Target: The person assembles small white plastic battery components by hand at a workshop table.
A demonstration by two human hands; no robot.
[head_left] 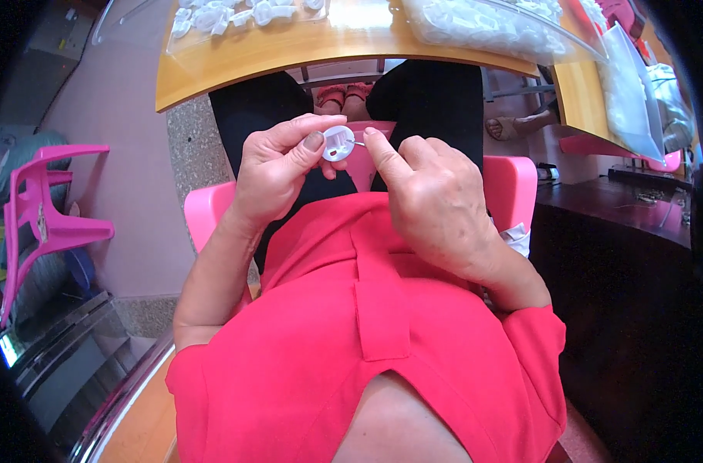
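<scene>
Between the thumb and fingers of my left hand (pixel 278 163) is a small round white plastic part (pixel 337 142), its recessed inner side facing up. A small reddish-brown spot shows inside it, near the lower edge. My right hand (pixel 436 193) is closed just to the right, index finger pointing at the part. A thin metal pin-like tool (pixel 358 143) sticks out from under that fingertip, its tip at the part's right rim. The rest of the tool is hidden by my right hand. Both hands are held over my lap.
Ahead stands a wooden table (pixel 305 60) with a clear tray (pixel 490 31) heaped with white plastic parts, and more such parts (pixel 228 14) at left. A white bin (pixel 629 92) is at the right. Pink chair arms (pixel 513 185) flank me; a pink stool (pixel 43 208) is far left.
</scene>
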